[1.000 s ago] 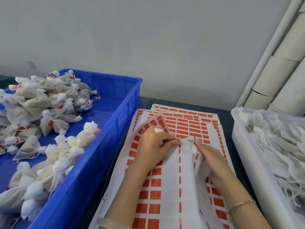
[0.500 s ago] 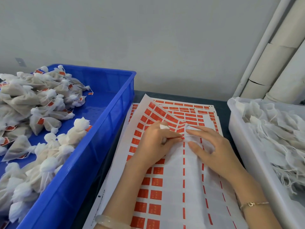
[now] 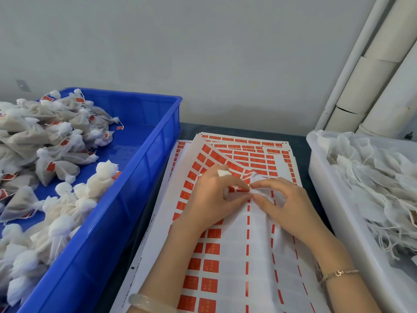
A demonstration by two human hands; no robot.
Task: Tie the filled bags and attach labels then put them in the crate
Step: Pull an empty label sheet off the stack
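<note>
My left hand [image 3: 209,199] pinches a small red label [image 3: 238,189] between thumb and fingers, with a scrap of white showing above the knuckles. Fingertip to fingertip with it, my right hand [image 3: 286,206] pinches the top of a thin white mesh bag [image 3: 259,224]. The bag lies flat over the label sheets [image 3: 203,267], under my right palm. The sheets carry rows of red labels, and the top one is curled up at the far left corner. The blue crate [image 3: 144,168] at the left holds several tied, labelled bags [image 3: 56,170].
A white bin [image 3: 320,177] at the right is heaped with loose white bags and strings. Pale pipes [image 3: 370,77] stand in the back right corner against the grey wall. The sheets lie on a dark table between crate and bin.
My right hand went from lying flat on the bag to curling its fingers and pinching at its top. A red label now shows between my left fingertips. The view shifted slightly.
</note>
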